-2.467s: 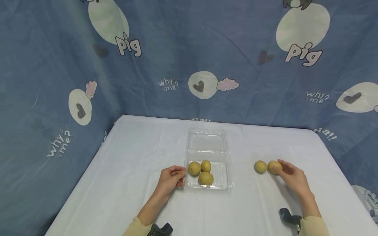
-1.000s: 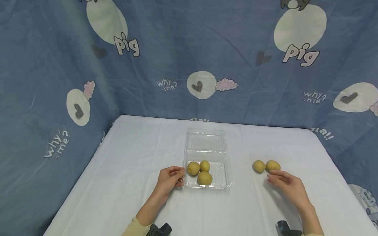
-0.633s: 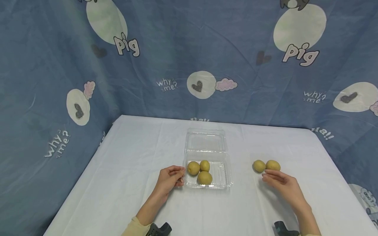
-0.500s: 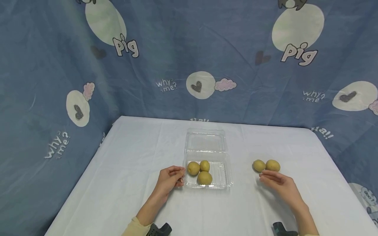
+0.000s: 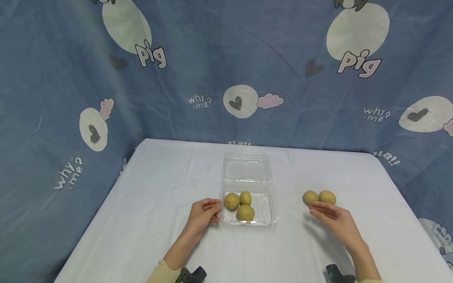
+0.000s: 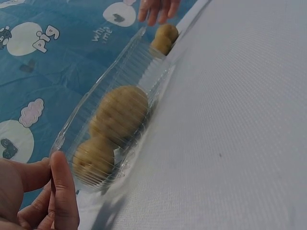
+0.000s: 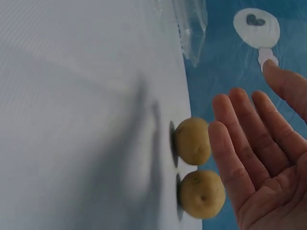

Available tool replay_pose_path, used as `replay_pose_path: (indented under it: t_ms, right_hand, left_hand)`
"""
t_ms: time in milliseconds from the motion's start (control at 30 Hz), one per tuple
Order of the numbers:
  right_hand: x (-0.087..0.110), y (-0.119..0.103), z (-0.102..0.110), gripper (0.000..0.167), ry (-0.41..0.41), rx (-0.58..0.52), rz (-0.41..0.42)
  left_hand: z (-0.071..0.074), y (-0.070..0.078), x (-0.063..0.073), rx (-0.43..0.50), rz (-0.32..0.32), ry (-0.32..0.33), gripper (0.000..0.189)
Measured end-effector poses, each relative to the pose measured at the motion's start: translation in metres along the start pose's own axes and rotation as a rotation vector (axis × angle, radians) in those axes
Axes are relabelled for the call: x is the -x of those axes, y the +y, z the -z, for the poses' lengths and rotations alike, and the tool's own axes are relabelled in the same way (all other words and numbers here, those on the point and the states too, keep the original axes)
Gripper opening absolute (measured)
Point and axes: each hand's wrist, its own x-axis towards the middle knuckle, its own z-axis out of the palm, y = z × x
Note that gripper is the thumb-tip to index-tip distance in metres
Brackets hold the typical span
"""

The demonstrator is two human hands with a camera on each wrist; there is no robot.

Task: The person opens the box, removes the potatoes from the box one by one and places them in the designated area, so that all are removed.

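Observation:
A clear plastic clamshell box (image 5: 263, 204) lies with its lid (image 5: 247, 168) folded back on the table. Three potatoes (image 5: 245, 213) sit in the left part of its base. My left hand (image 5: 201, 215) pinches the box's left rim between thumb and fingers, seen closely in the left wrist view. To the right, two loose potatoes, a left one (image 5: 310, 197) and a right one (image 5: 327, 196), lie side by side on the cloth. My right hand (image 5: 334, 221) hovers just in front of them, holding nothing; in the right wrist view its fingers are extended and the palm shows.
A white cloth (image 5: 170, 177) covers the table. Behind it and along the sides hangs a blue printed curtain (image 5: 198, 59). Dark wrist devices show at the bottom edge, the left one (image 5: 191, 275) and the right one (image 5: 339, 274).
My right hand was at the right loose potato, fingers around it; it has come away and shifted left, toward the front of the pair. My left hand stays on the rim.

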Motion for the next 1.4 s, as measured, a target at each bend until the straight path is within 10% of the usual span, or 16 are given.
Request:
replay_pose_path:
  t_ms: [1400]
  right_hand:
    - [-0.006, -0.029, -0.022, 0.039, -0.085, 0.06, 0.173]
  left_hand:
    - [0.001, 0.001, 0.002, 0.005, -0.011, -0.014, 0.027]
